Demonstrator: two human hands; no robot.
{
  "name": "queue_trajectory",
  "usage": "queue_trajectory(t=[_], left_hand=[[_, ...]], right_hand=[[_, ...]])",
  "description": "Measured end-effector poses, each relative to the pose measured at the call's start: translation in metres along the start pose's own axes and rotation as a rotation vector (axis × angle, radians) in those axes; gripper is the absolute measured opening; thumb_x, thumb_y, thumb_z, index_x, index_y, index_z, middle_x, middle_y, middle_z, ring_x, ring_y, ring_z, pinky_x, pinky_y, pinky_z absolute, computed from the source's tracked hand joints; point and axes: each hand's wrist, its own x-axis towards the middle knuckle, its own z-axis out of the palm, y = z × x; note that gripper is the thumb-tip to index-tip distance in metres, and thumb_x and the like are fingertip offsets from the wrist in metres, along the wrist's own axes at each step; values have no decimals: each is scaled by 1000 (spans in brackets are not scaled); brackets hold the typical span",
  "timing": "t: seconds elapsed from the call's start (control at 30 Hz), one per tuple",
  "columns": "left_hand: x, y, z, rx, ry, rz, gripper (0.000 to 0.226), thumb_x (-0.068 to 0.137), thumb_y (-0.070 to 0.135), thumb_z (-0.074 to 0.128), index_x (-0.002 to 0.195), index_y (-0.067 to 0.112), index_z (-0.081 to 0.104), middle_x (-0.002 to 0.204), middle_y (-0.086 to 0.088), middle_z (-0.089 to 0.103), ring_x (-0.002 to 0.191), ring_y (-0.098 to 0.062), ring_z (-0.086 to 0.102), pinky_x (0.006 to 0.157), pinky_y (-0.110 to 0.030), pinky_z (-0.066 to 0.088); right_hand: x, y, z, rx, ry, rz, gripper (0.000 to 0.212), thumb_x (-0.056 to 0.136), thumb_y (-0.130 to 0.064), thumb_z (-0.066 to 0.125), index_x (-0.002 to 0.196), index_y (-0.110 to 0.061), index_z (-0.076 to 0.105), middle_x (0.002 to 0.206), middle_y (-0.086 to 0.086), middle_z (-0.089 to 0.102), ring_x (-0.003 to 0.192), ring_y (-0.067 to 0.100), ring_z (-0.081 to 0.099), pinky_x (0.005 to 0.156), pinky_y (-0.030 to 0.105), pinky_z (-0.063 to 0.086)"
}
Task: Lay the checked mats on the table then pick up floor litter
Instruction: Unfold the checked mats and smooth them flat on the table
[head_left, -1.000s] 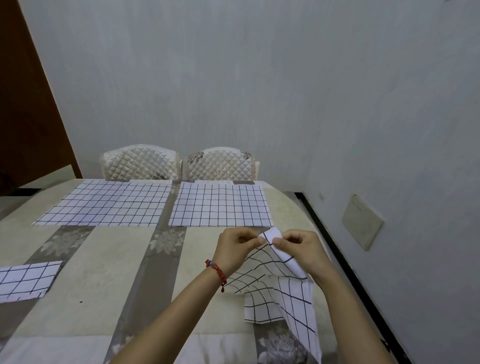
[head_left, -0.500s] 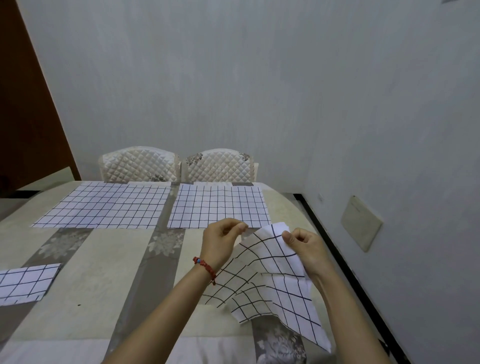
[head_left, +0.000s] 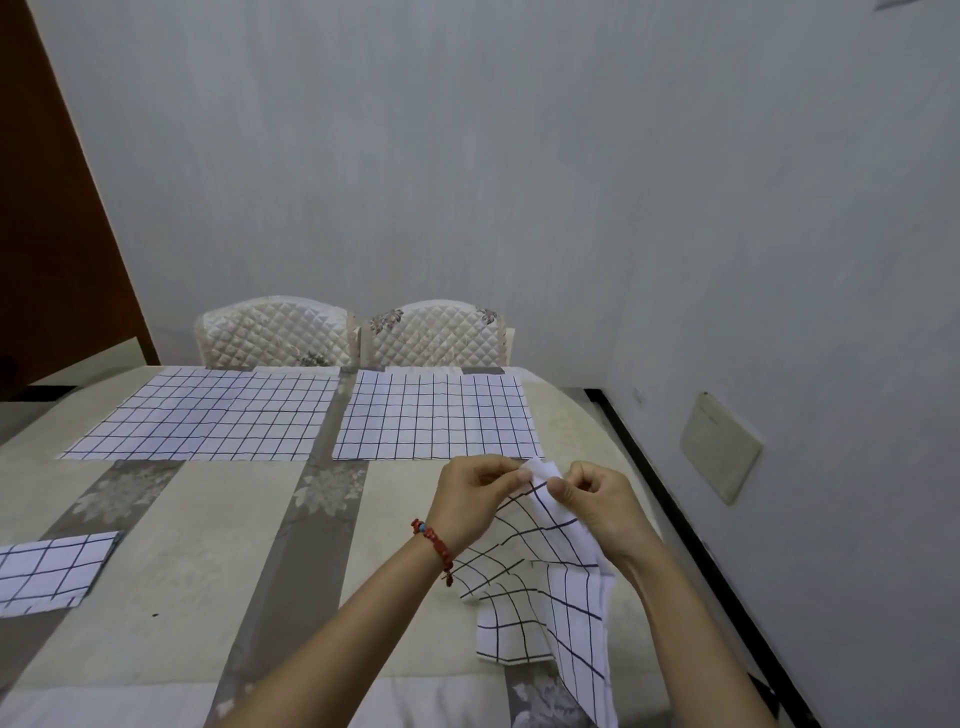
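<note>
Your left hand (head_left: 470, 499) and right hand (head_left: 597, 501) are now pinching the same top corner of the white cloth mat with the dark checked grid (head_left: 540, 582), fingertips almost meeting. Half a second ago you were holding those hands apart with the cloth spread between them; now you are bringing them back together, and the mat is bunching and hanging in folds again, its lower part draping onto the near right of the table and partly over its edge. By my reading, you are still hunting for the right edges to open it out, so this mat is not yet laid.

The beige and grey floral tablecloth (head_left: 171, 571) is lying bare under and to the left of your hands, giving room to spread the mat. Beyond your knuckles, two checked mats are already lying flat side by side at the far edge: the far right mat (head_left: 436, 415) just ahead of your hands, the far left mat (head_left: 208, 415) beside it. A fourth checked mat (head_left: 49, 569) is lying at the near left, cut off by the frame. Two quilted cream chair backs (head_left: 353, 332) are standing behind the table against the grey wall (head_left: 467, 156). No floor litter is showing.
</note>
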Motion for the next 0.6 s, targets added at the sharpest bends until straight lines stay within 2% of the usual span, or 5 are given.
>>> queue_trajectory(t=[0.1, 0.23, 0.33, 0.43, 0.6], left_hand=[[2, -2, -1, -10, 116, -13, 15, 80, 10, 66, 70, 18, 73, 60, 15, 67, 63, 6, 63, 66, -8, 51], [9, -6, -19, -19, 231, -22, 23, 83, 9, 62, 63, 20, 66, 64, 2, 65, 63, -5, 60, 66, -16, 49], [16, -12, -41, -12, 339, -24, 27, 84, 10, 61, 59, 20, 62, 57, 4, 62, 62, -11, 55, 66, -26, 46], [22, -15, -65, 38, 453, -19, 26, 85, 11, 60, 60, 19, 61, 58, 4, 59, 61, -10, 52, 63, -23, 44], [27, -19, -111, 87, 637, -32, 17, 85, 15, 60, 71, 6, 65, 61, -4, 57, 67, -18, 51, 60, -21, 41]], right_hand=[[-2, 0, -1, 70, 23, -3, 61, 30, -75, 72, 42, -21, 47, 38, -14, 41, 37, -3, 34, 40, 7, 29], [-4, 4, -10, 62, 160, 57, 40, 73, -39, 70, 54, -16, 43, 52, -6, 36, 50, 6, 32, 45, 13, 30], [0, 8, -20, 32, 335, 109, 11, 82, -18, 66, 86, -11, 58, 90, 4, 56, 83, 16, 50, 70, 22, 41], [3, 10, -29, 24, 442, 63, 22, 83, -7, 61, 96, -24, 61, 111, -2, 55, 106, 14, 48, 92, 30, 41], [3, 12, -51, 76, 471, 74, 25, 84, 0, 55, 79, -21, 67, 89, 7, 65, 78, 19, 59, 50, 8, 49]])
